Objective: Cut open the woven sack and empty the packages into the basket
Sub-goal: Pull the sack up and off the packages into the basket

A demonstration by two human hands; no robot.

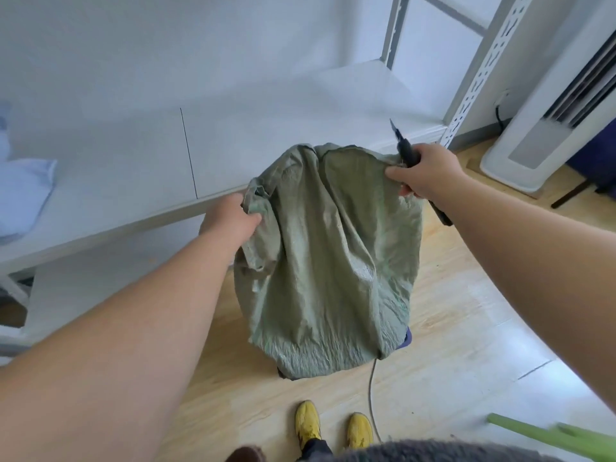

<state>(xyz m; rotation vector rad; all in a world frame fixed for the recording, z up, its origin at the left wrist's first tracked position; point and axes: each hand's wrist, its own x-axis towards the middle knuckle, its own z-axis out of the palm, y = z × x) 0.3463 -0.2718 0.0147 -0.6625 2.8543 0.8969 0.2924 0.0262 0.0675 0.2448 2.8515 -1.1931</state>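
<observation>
A green woven sack (330,261) hangs upside down in front of me, held up by its two upper corners. My left hand (230,218) grips the bunched left corner. My right hand (426,171) pinches the right corner and also holds a black knife (405,150), blade pointing up and away. The sack's lower end drapes over a dark blue basket (407,341), of which only a small piece of rim shows at the lower right and a dark bit at the lower left. No packages are visible.
A white shelf board (133,155) runs behind the sack, with a perforated white upright (483,71) at the right. A white floor-standing unit (540,128) stands far right. A grey cable (371,395) trails over the wooden floor toward my yellow shoes (308,425). Something green (546,435) lies at the lower right.
</observation>
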